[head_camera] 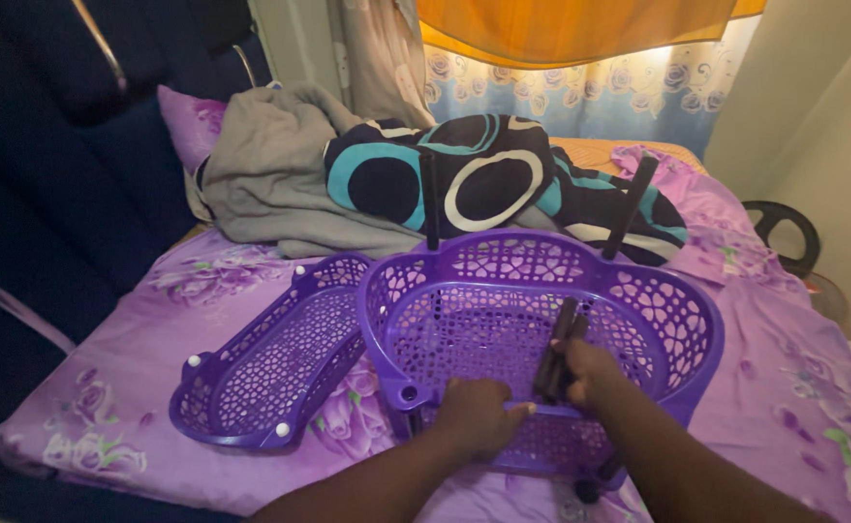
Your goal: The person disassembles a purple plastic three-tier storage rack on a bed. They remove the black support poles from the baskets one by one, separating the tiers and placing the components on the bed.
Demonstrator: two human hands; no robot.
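Note:
A purple perforated plastic basket stands on the bed in front of me. Two dark rods rise from its far rim. My left hand grips the basket's near rim. My right hand is closed around a dark rod that lies inside the basket near the front edge. A second, shallower purple basket with white pegs at its corners lies tilted to the left, touching the first one.
The bed has a purple flowered sheet. A grey blanket and a dark cloth with teal and white rings are heaped behind the baskets. Dark furniture stands at the left, curtains at the back.

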